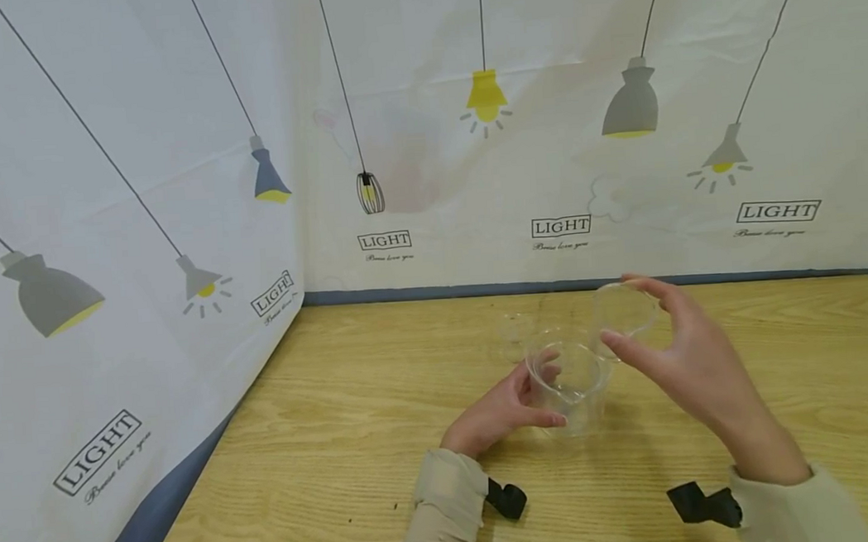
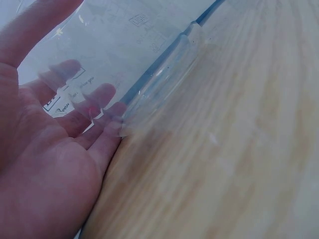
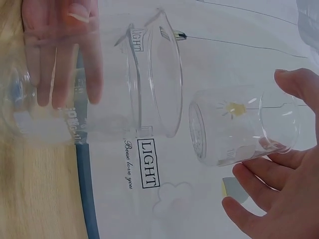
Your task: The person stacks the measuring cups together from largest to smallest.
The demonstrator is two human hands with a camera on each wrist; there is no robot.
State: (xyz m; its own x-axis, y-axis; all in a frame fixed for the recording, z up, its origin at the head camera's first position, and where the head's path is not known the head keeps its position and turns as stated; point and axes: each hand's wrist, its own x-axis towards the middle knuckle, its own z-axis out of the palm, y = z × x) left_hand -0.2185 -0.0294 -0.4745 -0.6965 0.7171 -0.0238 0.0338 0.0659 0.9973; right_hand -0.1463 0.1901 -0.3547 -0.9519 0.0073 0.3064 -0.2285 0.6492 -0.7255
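Note:
A large clear glass beaker (image 1: 580, 411) stands upright on the wooden table. My left hand (image 1: 491, 412) grips it from the left, thumb in front and fingers behind the glass. Two rims show at its top in the right wrist view, as if another beaker (image 3: 167, 84) sits nested inside. To the right and a little higher, my right hand (image 1: 697, 363) holds a smaller clear beaker (image 3: 244, 124) by its sides, thumb against fingers. That small beaker is apart from the large one, its base toward the large one's mouth.
Another small clear glass vessel (image 1: 513, 337) stands behind and left of the large beaker, hard to make out. A white sheet printed with lamps (image 1: 433, 138) hangs at the back and left of the table (image 1: 325, 443). Black straps (image 1: 508, 499) dangle from both wrists.

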